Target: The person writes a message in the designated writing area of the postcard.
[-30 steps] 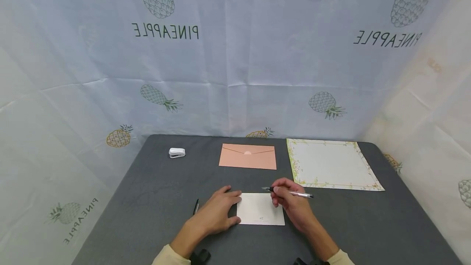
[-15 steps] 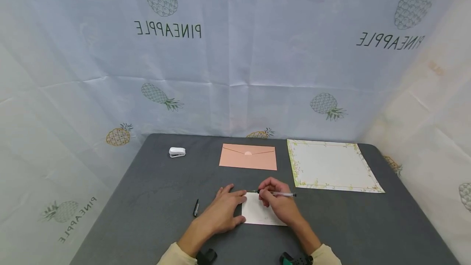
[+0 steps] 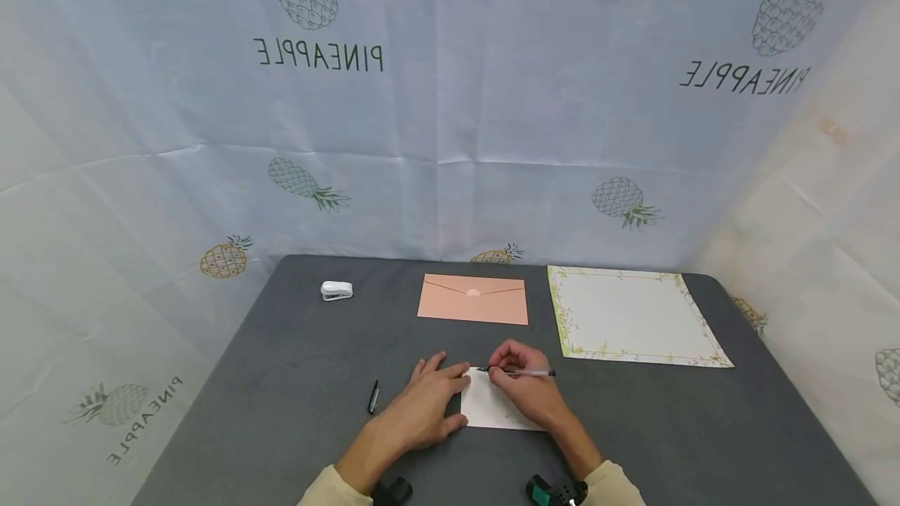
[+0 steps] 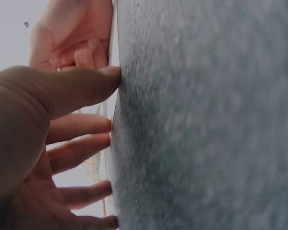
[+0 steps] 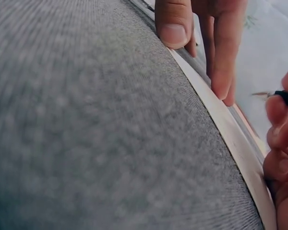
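Note:
A small white card (image 3: 494,406) lies on the dark table in front of the person. My left hand (image 3: 425,404) rests at the card's left edge, fingers spread, with the thumb and a fingertip touching it. My right hand (image 3: 526,385) pinches a pen (image 3: 530,372) above the card's upper part, its tip pointing left near the top edge. In the right wrist view the pen's tip and dark grip (image 5: 287,98) show between the fingers. Left of the left hand lies a black pen cap (image 3: 373,397).
A pink envelope (image 3: 473,300) lies behind the card. To its right is a large sheet with a floral border (image 3: 633,315). A white stapler (image 3: 337,290) stands at the back left. A pineapple-print curtain (image 3: 436,100) hangs behind the dark table (image 3: 281,381).
My right hand has moved left with the pen, bringing its tip to the card's top edge. The left hand and the card have shifted slightly right in view.

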`<state>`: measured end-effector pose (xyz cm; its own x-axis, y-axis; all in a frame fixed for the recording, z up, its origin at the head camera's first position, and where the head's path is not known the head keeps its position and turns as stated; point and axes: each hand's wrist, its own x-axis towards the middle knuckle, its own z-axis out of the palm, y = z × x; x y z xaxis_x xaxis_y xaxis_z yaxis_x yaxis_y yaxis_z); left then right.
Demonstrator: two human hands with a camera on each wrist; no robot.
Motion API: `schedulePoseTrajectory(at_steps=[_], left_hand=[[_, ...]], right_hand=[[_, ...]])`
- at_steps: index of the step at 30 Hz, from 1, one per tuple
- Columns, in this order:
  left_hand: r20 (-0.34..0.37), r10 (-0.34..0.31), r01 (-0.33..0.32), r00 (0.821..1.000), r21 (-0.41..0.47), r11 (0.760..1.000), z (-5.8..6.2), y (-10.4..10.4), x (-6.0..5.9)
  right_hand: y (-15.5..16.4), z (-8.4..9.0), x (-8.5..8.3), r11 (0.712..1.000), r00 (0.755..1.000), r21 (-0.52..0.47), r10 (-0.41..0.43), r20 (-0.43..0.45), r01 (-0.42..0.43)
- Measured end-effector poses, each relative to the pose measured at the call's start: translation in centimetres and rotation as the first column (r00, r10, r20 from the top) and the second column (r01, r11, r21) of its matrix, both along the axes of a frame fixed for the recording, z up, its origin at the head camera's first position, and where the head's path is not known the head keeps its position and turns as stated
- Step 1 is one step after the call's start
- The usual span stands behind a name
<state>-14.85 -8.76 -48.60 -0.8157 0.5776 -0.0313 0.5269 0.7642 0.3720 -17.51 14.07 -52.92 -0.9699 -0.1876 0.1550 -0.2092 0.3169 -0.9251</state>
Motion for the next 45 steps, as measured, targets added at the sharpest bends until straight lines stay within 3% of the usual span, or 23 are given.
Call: schedulePoseTrajectory(at_steps=[18,34,45], left_hand=[[-0.003,0.001,-0.001,1.000,-0.003,1.000,-0.2,0.0,-0.2],[-0.013,0.026,-0.026,1.000,0.004,1.000,-0.5,-0.1,0.1],[-0.009,0.035,-0.035,0.999,0.011,0.999,-0.7,-0.1,0.0]], right_hand=[[-0.1,-0.6,0.1,0.996,0.983,0.085,0.003,-0.181,0.013],[-0.2,-1.2,-0.2,0.995,0.976,0.091,0.052,-0.211,-0.034],[-0.4,-1.1,0.0,0.992,0.970,0.124,0.045,-0.240,-0.015]])
